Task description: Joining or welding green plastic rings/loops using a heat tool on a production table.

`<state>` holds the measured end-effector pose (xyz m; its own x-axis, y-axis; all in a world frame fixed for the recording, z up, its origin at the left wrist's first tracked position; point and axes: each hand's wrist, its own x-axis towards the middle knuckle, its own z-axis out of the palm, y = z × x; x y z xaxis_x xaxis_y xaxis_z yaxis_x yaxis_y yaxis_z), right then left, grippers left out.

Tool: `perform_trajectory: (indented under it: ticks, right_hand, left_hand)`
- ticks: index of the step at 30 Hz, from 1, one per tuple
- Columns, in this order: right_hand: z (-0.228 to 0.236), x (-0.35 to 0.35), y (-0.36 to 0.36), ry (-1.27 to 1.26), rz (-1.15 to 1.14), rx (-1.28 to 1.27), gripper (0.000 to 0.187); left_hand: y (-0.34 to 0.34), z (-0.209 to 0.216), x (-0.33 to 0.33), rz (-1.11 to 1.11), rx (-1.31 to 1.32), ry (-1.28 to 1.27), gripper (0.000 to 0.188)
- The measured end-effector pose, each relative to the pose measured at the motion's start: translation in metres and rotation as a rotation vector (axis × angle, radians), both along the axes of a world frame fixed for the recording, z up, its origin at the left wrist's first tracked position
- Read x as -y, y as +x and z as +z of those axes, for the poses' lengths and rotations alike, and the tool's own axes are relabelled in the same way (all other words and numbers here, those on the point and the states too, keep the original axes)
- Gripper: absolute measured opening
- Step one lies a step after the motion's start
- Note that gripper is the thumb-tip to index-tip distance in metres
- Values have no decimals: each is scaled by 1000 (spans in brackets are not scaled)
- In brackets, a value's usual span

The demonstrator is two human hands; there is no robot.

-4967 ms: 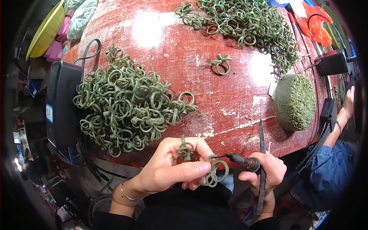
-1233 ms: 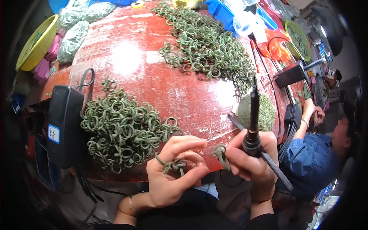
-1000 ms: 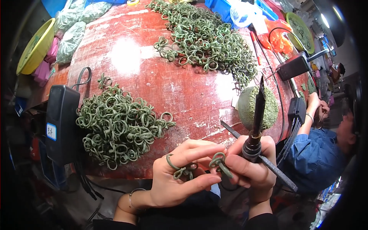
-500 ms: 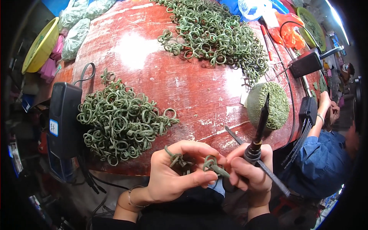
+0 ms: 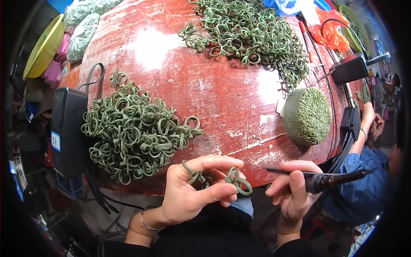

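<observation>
Turned from pointing up to pointing right, the dark-handled tool (image 5: pixel 323 183) has moved away with the right hand (image 5: pixel 297 192), whose fingertips were at the green looped piece (image 5: pixel 238 181) half a second ago. That piece is at the fingertips of the left hand (image 5: pixel 186 188), above the near table edge, pinched by the thumb against a finger behind it; which finger is hard to tell. A second looped piece (image 5: pixel 196 176) sits in the crook of the same hand, by the base of the index finger. The right hand's fingers are curled around the tool and a thin dark strip (image 5: pixel 276 170), whose tip points left toward the pinched piece, apart from it.

Beyond lies the worn red table (image 5: pixel 222 107), bearing a left heap of green loops (image 5: pixel 132 132), a larger far heap (image 5: pixel 252 34) and a rough-faced green block (image 5: pixel 308 116). A black box (image 5: pixel 70 128) stands beside the left heap. At far right shows a co-worker's blue sleeve (image 5: pixel 364 180).
</observation>
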<state>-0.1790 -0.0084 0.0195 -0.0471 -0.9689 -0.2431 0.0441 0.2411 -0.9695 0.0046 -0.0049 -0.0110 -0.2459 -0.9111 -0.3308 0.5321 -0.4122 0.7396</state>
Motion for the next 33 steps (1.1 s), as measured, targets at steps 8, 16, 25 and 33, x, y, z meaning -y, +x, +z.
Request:
perform_trajectory:
  ticks: [8, 16, 25, 33]
  right_hand:
    - [7, 7, 6, -126, 176, 93, 16]
    - [11, 10, 12, -65, 187, 27, 13]
    - [12, 9, 14, -47, 171, -71, 13]
    - [13, 11, 11, 45, 187, -42, 15]
  left_hand:
    - [1, -2, 0, -42, 81, -65, 36]
    - [0, 0, 4, -98, 114, -45, 29]
    - [0, -1, 3, -105, 197, -123, 26]
    - [-2, -2, 3, -101, 214, -156, 26]
